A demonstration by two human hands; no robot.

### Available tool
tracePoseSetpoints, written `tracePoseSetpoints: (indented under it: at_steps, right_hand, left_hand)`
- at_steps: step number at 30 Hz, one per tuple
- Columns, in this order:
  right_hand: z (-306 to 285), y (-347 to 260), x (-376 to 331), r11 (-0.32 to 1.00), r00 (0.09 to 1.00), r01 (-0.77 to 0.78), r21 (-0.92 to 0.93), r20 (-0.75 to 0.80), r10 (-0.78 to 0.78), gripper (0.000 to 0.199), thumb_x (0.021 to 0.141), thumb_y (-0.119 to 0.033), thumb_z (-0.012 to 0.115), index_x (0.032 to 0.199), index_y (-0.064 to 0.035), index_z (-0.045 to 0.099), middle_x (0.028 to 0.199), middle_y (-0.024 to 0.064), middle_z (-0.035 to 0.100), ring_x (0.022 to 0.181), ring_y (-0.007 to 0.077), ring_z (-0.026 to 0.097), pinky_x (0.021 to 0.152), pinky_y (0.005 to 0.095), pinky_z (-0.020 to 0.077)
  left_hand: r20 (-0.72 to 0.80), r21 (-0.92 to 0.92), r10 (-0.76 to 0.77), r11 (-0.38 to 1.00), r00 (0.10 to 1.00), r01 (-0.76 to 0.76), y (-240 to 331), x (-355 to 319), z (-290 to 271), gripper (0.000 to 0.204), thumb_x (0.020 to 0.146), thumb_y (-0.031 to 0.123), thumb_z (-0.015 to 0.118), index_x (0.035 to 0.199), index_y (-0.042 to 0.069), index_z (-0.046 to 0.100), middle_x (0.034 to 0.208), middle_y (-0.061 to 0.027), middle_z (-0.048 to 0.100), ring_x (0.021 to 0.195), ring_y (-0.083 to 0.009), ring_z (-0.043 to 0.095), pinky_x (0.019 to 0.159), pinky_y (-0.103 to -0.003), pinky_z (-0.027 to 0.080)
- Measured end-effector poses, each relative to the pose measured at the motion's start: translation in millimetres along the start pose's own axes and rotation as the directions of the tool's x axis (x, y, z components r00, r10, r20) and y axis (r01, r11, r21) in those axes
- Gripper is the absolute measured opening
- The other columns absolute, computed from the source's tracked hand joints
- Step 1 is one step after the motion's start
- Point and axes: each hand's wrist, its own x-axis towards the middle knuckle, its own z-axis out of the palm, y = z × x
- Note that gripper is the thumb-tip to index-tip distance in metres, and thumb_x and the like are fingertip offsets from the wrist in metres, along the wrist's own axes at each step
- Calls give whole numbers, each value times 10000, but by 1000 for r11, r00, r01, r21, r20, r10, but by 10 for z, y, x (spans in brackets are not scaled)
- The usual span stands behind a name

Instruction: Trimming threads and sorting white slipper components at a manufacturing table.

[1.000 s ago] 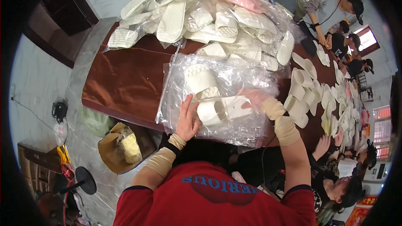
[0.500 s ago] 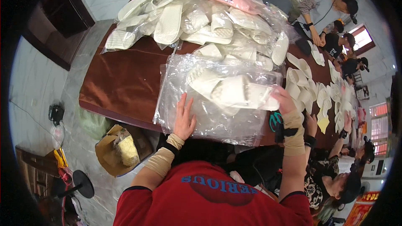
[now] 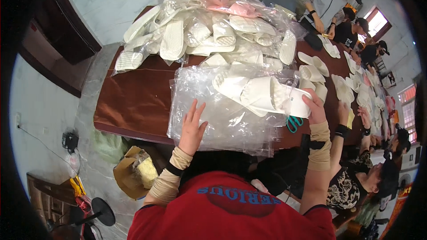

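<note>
A pair of white slippers, one lying over the other, is gripped at the heel end by my right hand. Clear film shows around the slippers, but I cannot tell how far they are inside a bag. Under them lies a stack of clear plastic bags at the table's near edge. My left hand is over the left part of this stack, fingers spread and holding nothing. Teal-handled scissors rest on the table just below the slippers' heel end.
Beyond the stack rises a heap of bagged white slippers, with a pink pair on top. Loose white slippers line the brown-covered table to the right, where co-workers' hands are busy. An opened carton stands on the floor at left.
My right hand has shifted slightly right with the slippers, and their heel end now shows more plainly. My left hand appears slightly raised from the bags. The whole view has shifted a little.
</note>
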Motion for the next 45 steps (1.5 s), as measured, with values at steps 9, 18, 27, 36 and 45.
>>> tracePoseSetpoints:
  at_steps: [9,18,27,36,45]
  right_hand:
    - [431,174,-54,986,995,87,146,34,-92,225,909,-120,550,1108,-14,557,979,35,607,904,103,569,804,245,451]
    - [614,-59,-190,960,996,58,276,55,-75,212,925,-93,515,1118,-14,549,1011,34,602,941,101,562,834,245,443]
    - [783,534,-299,959,997,-83,273,23,80,257,899,-109,578,1129,2,554,1018,43,618,927,109,576,819,242,454]
    - [68,751,-360,999,959,-12,46,-284,25,199,875,-122,612,1046,-21,612,918,12,624,818,96,581,736,235,462]
    - [-643,-330,-658,970,784,230,-73,-577,-230,271,885,-161,612,1115,-19,595,1028,46,627,929,128,610,766,269,497]
  left_hand:
    - [-258,-904,-533,427,806,-7,-481,-103,379,316,940,23,489,1253,-9,459,1211,-105,525,1071,-223,572,928,-336,461]
    - [-42,-834,-569,472,821,284,-375,-196,-43,512,897,49,585,1361,27,371,1309,-112,448,1005,-166,559,787,-256,491]
    - [-485,-200,-66,979,872,-38,-285,32,-254,376,904,-37,453,1271,26,498,1393,-158,420,1301,-320,403,1046,-404,345]
    - [9,477,-106,874,994,89,-859,1,555,576,927,378,460,1463,241,300,1557,-49,173,1438,-318,102,1085,-655,51]
    - [-31,495,-193,849,981,183,-916,1,598,600,911,404,472,1464,246,300,1561,-43,163,1440,-314,94,1083,-657,18]
